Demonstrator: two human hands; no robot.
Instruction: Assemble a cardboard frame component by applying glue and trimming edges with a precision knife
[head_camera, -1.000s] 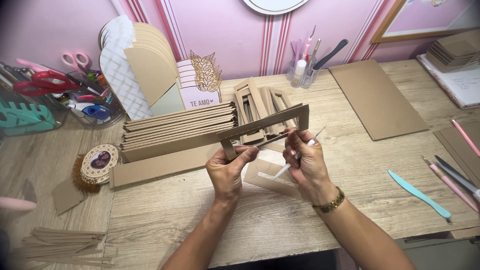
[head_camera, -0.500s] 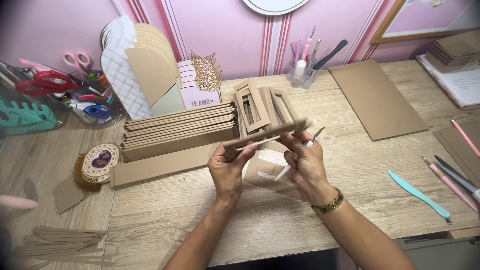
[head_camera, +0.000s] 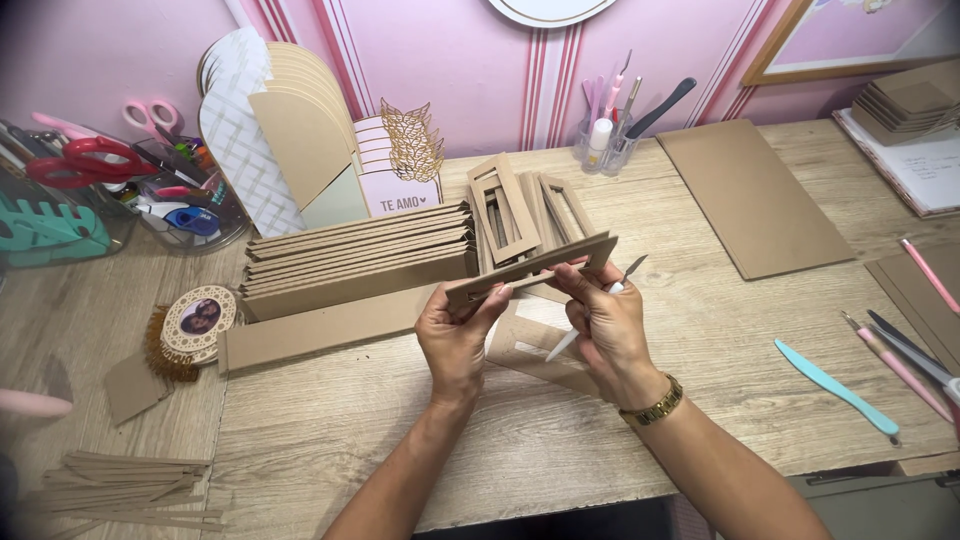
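Both hands hold up a brown cardboard frame (head_camera: 535, 265) with a rectangular window, tilted nearly edge-on above the wooden table (head_camera: 400, 440). My left hand (head_camera: 458, 335) pinches its left end. My right hand (head_camera: 607, 325) grips its right side and also holds a thin white craft knife (head_camera: 600, 305) between the fingers. Under the hands lies another cut cardboard piece (head_camera: 525, 345). Behind them leans a group of finished cardboard frames (head_camera: 515, 205).
A long row of folded cardboard strips (head_camera: 350, 260) lies left of the frames. Scissors and tools fill containers (head_camera: 120, 190) at far left. A flat cardboard sheet (head_camera: 750, 195), a turquoise tool (head_camera: 835, 385) and pink pens (head_camera: 900, 365) lie right. Cardboard offcuts (head_camera: 120, 485) sit at lower left.
The frame has been turned in my hands from facing the camera to nearly edge-on. Both hands stayed at the same spot above the table.
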